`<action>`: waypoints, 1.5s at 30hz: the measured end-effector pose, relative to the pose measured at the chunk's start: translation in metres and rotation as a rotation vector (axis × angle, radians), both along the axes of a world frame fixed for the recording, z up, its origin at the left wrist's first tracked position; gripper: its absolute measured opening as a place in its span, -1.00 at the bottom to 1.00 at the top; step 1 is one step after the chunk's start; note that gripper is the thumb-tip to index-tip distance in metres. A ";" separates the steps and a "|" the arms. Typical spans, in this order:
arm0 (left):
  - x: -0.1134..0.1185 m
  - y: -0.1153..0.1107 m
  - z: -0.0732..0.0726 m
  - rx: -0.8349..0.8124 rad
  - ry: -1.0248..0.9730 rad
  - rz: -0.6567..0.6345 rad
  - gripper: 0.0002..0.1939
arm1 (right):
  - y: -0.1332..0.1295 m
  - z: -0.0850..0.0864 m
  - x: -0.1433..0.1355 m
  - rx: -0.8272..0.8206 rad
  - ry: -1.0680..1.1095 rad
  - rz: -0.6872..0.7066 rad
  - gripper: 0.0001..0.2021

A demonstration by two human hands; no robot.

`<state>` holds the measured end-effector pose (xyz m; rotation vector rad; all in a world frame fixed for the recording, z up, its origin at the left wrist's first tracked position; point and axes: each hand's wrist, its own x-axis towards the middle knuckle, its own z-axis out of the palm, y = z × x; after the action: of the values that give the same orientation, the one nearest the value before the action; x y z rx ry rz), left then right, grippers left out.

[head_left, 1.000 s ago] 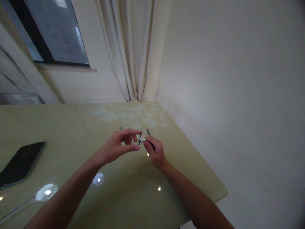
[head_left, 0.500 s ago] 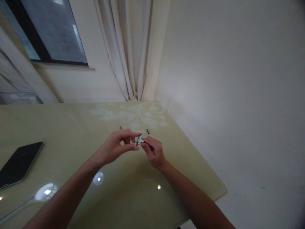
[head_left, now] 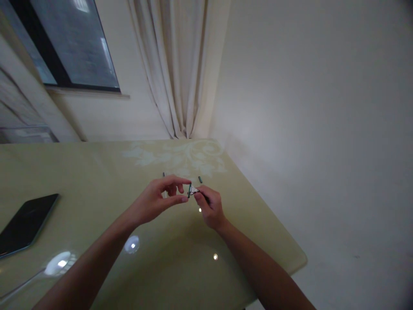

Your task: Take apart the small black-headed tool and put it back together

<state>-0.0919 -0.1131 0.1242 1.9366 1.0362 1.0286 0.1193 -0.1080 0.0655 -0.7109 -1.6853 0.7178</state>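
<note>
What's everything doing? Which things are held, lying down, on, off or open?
Strip, held between left finger and thumb
Tool, held, silver end at the strip
Left grip, closed on the strip
Right grip, closed on the tool
Green piece, lying on the table
Stick, partly hidden
Tablet, flat, screen dark
Curtains, drawn aside
Window, open or shut unclear

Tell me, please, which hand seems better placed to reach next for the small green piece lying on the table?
Probably the right hand: the small green piece lies just beyond it. However, it grips a silver-ended tool, while the left hand pinches a thin strip.
</note>
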 end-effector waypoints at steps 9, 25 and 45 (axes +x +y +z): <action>0.004 -0.003 0.000 0.057 0.010 -0.003 -0.61 | 0.001 -0.004 -0.001 -0.109 0.056 0.031 -0.56; 0.018 -0.011 0.002 0.468 0.093 0.090 -0.89 | -0.004 -0.009 -0.010 -0.358 0.162 0.211 -0.57; 0.018 -0.010 0.002 0.476 0.108 0.132 -0.90 | -0.004 -0.008 -0.009 -0.332 0.172 0.203 -0.60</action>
<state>-0.0741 -0.1231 0.1260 2.3484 1.0585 1.3520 0.1101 -0.1124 0.0579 -0.6883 -1.5091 1.1879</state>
